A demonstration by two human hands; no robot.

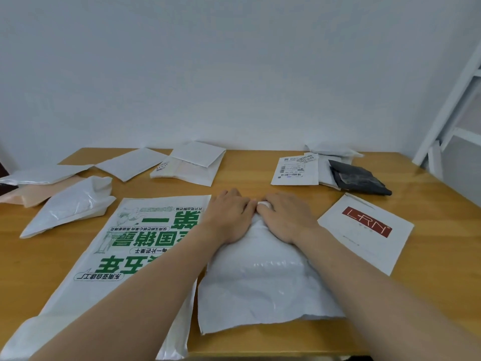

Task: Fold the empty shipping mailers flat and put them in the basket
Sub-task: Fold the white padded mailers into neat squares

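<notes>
A crumpled white plastic mailer lies on the wooden table straight in front of me. Both hands are palm down on its far end, fingertips meeting. My left hand curls its fingers over the mailer's far edge. My right hand pinches a small bunch of the white plastic between its fingertips. The mailer's left side overlaps a large white mailer with green print, which lies flat under my left forearm. No basket is in view.
A flat white mailer with a red LRN logo lies to the right. Behind it sit a labelled white mailer and a black one. Several white and beige mailers are scattered at the far left and back. A white ladder frame stands at the right.
</notes>
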